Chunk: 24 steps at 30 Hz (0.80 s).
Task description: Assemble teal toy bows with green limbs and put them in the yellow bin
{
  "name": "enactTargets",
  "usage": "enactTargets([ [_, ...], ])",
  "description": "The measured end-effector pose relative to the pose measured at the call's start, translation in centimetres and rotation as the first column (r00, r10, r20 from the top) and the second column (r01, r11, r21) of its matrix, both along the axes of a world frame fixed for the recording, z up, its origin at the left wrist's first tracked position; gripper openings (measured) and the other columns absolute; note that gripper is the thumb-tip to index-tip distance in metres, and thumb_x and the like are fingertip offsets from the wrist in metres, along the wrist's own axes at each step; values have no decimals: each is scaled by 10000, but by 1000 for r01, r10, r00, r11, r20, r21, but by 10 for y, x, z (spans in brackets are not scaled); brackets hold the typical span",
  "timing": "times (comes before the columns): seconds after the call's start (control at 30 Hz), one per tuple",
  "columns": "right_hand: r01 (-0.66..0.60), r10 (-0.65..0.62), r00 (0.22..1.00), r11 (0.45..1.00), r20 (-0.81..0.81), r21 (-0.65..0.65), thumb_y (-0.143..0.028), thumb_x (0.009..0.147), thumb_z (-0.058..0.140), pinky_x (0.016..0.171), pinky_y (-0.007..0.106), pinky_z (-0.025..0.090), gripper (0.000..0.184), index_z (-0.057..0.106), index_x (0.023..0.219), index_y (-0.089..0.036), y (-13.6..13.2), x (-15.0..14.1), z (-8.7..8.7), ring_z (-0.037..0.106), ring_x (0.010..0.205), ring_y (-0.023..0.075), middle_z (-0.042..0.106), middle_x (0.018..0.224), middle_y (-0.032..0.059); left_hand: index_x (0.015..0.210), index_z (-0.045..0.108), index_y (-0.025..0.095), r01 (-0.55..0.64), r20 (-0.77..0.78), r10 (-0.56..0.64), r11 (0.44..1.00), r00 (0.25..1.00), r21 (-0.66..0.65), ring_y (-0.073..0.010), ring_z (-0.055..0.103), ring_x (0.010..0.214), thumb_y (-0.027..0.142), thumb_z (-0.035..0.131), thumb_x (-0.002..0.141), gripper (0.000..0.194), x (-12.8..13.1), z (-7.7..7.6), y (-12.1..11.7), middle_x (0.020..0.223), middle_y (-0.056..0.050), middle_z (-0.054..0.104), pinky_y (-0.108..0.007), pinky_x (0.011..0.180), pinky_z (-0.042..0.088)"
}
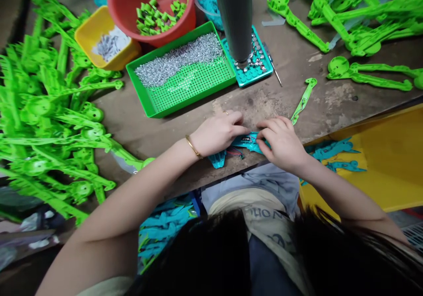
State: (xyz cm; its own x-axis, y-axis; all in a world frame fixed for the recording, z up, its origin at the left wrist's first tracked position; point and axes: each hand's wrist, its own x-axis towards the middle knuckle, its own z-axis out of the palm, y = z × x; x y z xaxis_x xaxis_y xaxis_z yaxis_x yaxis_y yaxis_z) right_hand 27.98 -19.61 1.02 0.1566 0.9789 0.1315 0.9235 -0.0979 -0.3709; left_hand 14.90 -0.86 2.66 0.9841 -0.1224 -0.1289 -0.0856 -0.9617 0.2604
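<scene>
A blue plastic shell (243, 143) lies near the table's front edge, with thin wires and a small dark part inside it. My left hand (216, 133), a gold bangle at its wrist, grips the shell's left end with thumb and bent fingers. From the other side, my right hand (282, 146) closes its fingers on the shell's right end; its fingertips are partly hidden. Red wires (234, 153) trail from the shell below my hands. Under my left hand another blue ribbed part (218, 159) shows. A green plastic piece with wires (304, 102) lies beyond my right hand.
Green plastic parts are heaped at left (39, 106) and back right. A green tray (172, 95) holds screws. Behind it stand a red bowl (119, 5) and a yellow container (89, 33). A dark vertical tool (234, 18) rises over a blue tray (266, 69); a screwdriver (276, 70) lies alongside.
</scene>
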Motion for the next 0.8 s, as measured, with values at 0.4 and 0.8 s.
enactTargets([
  [0.4, 7, -4, 999, 998, 50, -60, -248, 936, 478, 1085, 433, 262, 209, 673, 903, -182, -3, -4, 0, 554, 1024, 226, 709, 1083, 61, 1221, 675, 258, 25, 84, -24, 1000, 996, -10, -208, 524, 839, 349, 491, 963, 330, -10, -14, 0, 919, -71, 570, -322, 729, 407],
  [0.8, 65, -63, 975, 998, 213, -3, -237, 906, 538, 1061, 433, 269, 177, 693, 831, -194, -5, -11, 1, 550, 988, 230, 723, 1022, 49, 1216, 648, 192, -265, 255, 290, 956, 922, -128, -201, 544, 890, 192, 406, 990, 331, -61, -19, -14, 972, -98, 677, -385, 829, 424],
])
